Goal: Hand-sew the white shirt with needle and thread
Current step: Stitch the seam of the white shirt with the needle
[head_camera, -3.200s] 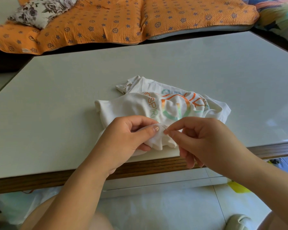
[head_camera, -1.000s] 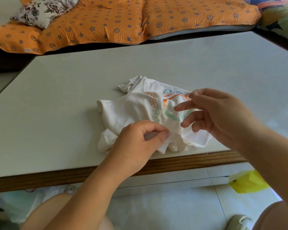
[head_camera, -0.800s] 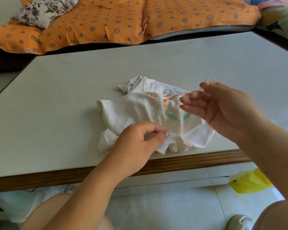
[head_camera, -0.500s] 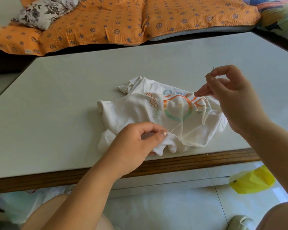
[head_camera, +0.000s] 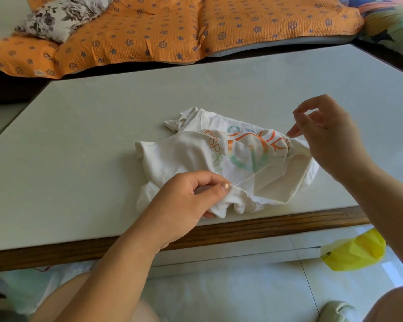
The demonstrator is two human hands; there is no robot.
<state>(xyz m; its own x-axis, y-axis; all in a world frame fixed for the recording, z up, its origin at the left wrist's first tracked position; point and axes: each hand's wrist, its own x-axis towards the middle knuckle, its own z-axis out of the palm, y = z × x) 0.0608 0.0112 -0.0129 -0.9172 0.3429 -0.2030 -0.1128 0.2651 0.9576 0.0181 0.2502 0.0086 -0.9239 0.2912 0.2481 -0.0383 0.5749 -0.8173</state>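
Currently, left hand point(head_camera: 184, 201) pinches shirt point(head_camera: 184, 156) hem; right hand point(head_camera: 328, 135) pinches needle point(head_camera: 297, 106); overpulling thread point(head_camera: 249, 177) beyond left fingertips point(head_camera: 224, 187) could pucker fabric.

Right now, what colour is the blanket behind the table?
The blanket is orange with small blue stars and wheels, clearest in the head view.

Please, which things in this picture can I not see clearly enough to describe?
Head view:
1. Needle: only a thin dark sliver shows at the fingertips of the right hand; it is too small and blurred.
2. Stitches: hidden under the thumb of the left hand, which pinches the white shirt.
3. Thread: fades against the shirt toward the right hand.
4. Shirt print: folds hide some letters.
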